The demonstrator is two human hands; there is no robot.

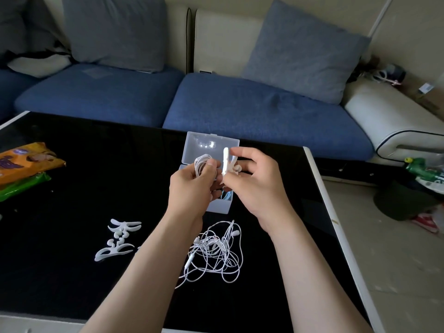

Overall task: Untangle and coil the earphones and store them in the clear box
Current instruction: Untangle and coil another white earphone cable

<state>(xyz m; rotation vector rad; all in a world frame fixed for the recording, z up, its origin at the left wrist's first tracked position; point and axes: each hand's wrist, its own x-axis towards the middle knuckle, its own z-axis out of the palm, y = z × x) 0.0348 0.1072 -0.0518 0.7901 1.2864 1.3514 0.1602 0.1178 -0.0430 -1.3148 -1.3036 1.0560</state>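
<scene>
Left hand (192, 186): raised over the clear box, thumb and fingers pinched on a small coil of white earphone cable (201, 164).
Right hand (252, 181): grasping a flat white winder piece (225, 162) held upright, with an earbud (237, 168) showing just beside it; how the cable joins the piece is hidden by the fingers.
Clear box (219, 206): open on the black surface (96, 188), lid (211, 144) tipped back; its inside is mostly covered by both hands, so its contents are hard to make out.
Tangled earphones (213, 251): loose white heap on the surface nearer the person, between the forearms; the number of sets cannot be told.
Spare white winders (119, 239): lying left of the tangle, partly overlapping.
Snack packets (24, 167): at the left edge, cut off by the frame.
Sofa (240, 109): behind the surface.
</scene>
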